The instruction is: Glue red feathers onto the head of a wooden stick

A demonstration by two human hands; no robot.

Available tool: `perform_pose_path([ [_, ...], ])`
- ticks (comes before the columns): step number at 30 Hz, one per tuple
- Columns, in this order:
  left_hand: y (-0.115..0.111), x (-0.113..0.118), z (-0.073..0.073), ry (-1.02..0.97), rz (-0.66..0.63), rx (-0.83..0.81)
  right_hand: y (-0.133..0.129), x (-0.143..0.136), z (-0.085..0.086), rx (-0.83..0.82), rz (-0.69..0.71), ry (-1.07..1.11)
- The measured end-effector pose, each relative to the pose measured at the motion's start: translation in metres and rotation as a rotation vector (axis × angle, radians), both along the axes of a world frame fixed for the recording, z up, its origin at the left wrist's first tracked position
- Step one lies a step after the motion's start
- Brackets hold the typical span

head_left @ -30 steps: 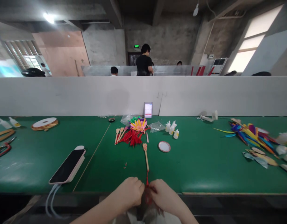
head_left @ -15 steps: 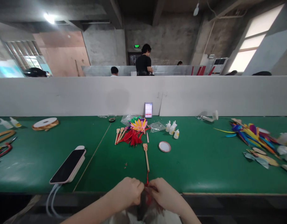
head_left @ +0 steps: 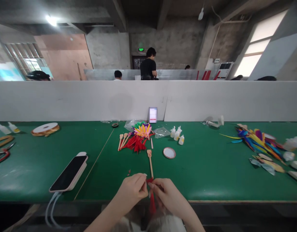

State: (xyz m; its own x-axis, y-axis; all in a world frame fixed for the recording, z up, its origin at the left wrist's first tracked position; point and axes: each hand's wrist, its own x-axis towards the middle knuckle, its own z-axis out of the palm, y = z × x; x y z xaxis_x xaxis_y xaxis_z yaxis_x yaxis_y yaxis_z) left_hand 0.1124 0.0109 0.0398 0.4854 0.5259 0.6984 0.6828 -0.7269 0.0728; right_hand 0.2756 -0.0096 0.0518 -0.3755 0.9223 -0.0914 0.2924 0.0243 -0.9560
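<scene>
A wooden stick with a paw-shaped end (head_left: 150, 163) lies on the green table, pointing away from me. At its near end is a red tassel (head_left: 152, 203), which hangs past the table edge. My left hand (head_left: 136, 188) pinches the tassel's red cord from the left, fingers closed. My right hand (head_left: 164, 191) grips the same cord from the right with thumb and fingertips together. The fingers partly hide the cord, so how it runs between them cannot be made out.
Ahead lie red feathers (head_left: 137, 143), several more wooden sticks (head_left: 121, 141), pink-yellow feathers (head_left: 143, 130), small white bottles (head_left: 181, 140) and a round white dish (head_left: 169, 153). A phone (head_left: 70, 173) with cables is at left, colourful feathers (head_left: 262, 141) at right.
Both hands have moved slightly up, closer to the stick's near end. The red tassel now shows more clearly below them, and red cord spreads between the fingers.
</scene>
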Motion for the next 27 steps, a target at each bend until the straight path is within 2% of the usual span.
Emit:
perform_pose_path([
  [3, 0.011, -0.022, 0.012, -0.117, 0.121, -0.048, -0.001, 0.002, -0.005, -0.044, 0.018, 0.027],
  [6, 0.022, -0.058, 0.032, -0.418, 0.408, -0.253, -0.003, 0.007, -0.011, -0.09, -0.06, 0.031],
  [7, 0.023, -0.067, 0.038, -0.513, 0.401, -0.39, -0.003, 0.008, -0.01, -0.081, -0.111, 0.035],
  [9, 0.02, -0.074, 0.049, -0.642, 0.288, -0.66, -0.006, 0.007, -0.003, -0.004, -0.202, 0.042],
  [11, 0.008, -0.064, 0.055, -0.68, 0.17, -0.849, -0.009, 0.002, 0.009, 0.15, -0.244, 0.025],
  [13, -0.008, -0.045, 0.06, -0.655, 0.058, -0.964, -0.014, -0.005, 0.022, 0.302, -0.231, -0.003],
  [14, -0.015, -0.034, 0.061, -0.629, 0.003, -0.997, -0.017, -0.008, 0.028, 0.379, -0.228, -0.013],
  [17, -0.029, -0.01, 0.066, -0.587, -0.068, -0.963, -0.023, -0.012, 0.035, 0.6, -0.24, -0.07],
  [22, -0.029, -0.004, 0.079, -0.533, -0.114, -0.9, -0.023, -0.006, 0.034, 1.006, -0.288, -0.241],
  [27, -0.025, -0.007, 0.085, -0.521, -0.131, -0.961, -0.024, -0.003, 0.039, 1.102, -0.235, -0.317],
])
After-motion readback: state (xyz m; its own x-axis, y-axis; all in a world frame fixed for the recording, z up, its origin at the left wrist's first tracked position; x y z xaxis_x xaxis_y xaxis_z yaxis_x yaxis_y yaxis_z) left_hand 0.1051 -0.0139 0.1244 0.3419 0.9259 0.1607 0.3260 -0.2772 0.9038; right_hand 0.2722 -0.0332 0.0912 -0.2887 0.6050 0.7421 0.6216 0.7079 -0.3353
